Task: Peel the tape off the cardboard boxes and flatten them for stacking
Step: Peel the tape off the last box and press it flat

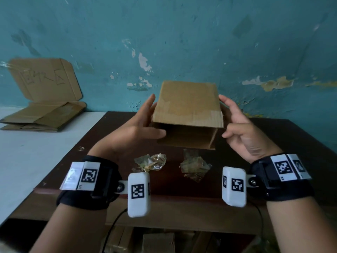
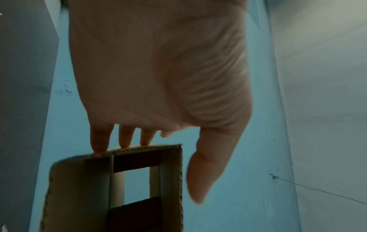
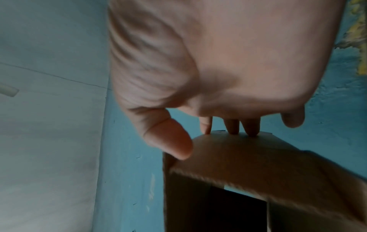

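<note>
A brown cardboard box (image 1: 187,105) hangs in the air above the dark wooden table (image 1: 273,136), its open end facing me. The left wrist view shows the wall through the box (image 2: 79,188), so both ends are open. My left hand (image 1: 155,117) lies flat against its left side, with straight fingertips (image 2: 124,142) on the edge and the thumb (image 2: 198,180) apart. My right hand (image 1: 228,115) presses the right side, its fingertips (image 3: 232,128) on the box's (image 3: 258,164) far edge and its thumb (image 3: 170,141) beside the near edge.
Crumpled wads of peeled tape (image 1: 151,162) (image 1: 195,167) lie on the table under the box. On the white surface (image 1: 36,152) at the left sit flattened boxes (image 1: 45,115), with a cardboard sheet (image 1: 45,79) leaning on the teal wall. More cardboard (image 1: 158,241) shows below the table.
</note>
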Demonstrator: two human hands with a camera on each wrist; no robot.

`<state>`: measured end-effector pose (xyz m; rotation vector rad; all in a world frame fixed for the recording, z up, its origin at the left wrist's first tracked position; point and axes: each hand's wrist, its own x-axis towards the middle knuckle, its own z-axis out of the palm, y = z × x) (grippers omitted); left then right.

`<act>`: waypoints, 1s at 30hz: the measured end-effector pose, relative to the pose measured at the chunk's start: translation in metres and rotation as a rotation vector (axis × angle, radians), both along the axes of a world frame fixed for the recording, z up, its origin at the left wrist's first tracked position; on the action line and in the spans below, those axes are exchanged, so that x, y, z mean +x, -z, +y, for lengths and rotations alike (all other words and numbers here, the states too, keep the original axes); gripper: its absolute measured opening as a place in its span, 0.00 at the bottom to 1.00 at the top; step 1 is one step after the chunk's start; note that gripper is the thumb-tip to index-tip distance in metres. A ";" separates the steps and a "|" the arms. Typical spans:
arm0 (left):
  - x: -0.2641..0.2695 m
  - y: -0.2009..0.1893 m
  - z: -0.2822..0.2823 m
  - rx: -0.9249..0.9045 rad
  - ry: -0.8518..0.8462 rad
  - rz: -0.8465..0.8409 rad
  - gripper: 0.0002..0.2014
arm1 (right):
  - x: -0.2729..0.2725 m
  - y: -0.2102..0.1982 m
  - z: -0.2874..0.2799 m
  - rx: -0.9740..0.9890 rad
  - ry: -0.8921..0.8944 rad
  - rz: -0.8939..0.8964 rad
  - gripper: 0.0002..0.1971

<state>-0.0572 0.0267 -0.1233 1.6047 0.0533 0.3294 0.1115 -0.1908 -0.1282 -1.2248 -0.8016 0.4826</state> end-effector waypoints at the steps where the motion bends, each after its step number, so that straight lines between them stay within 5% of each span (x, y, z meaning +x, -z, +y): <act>1: 0.000 0.000 0.000 -0.028 -0.001 -0.008 0.53 | 0.000 0.000 0.000 0.017 -0.016 0.004 0.47; 5: 0.005 0.001 0.005 -0.129 -0.123 -0.059 0.44 | 0.001 0.000 0.003 0.036 0.001 0.026 0.44; 8: 0.012 0.002 0.008 0.039 -0.269 -0.115 0.27 | 0.001 0.002 0.007 0.038 0.114 0.046 0.41; 12: 0.015 0.005 0.013 0.464 -0.385 -0.098 0.36 | 0.000 0.004 0.013 0.094 0.235 0.039 0.36; 14: 0.017 0.009 0.015 0.539 -0.419 -0.118 0.40 | -0.002 0.002 0.015 0.110 0.253 0.037 0.33; 17: 0.020 0.009 0.017 0.481 -0.447 -0.212 0.37 | -0.004 0.001 0.017 0.129 0.280 0.058 0.32; 21: 0.020 0.003 0.006 0.292 -0.472 -0.259 0.13 | -0.008 -0.001 0.019 0.144 0.361 0.059 0.24; 25: 0.019 0.002 -0.001 0.202 -0.492 -0.195 0.22 | -0.017 -0.002 0.025 0.084 0.386 -0.043 0.21; 30: 0.022 0.006 0.002 0.185 -0.453 -0.098 0.18 | -0.020 -0.001 0.029 0.059 0.387 -0.054 0.25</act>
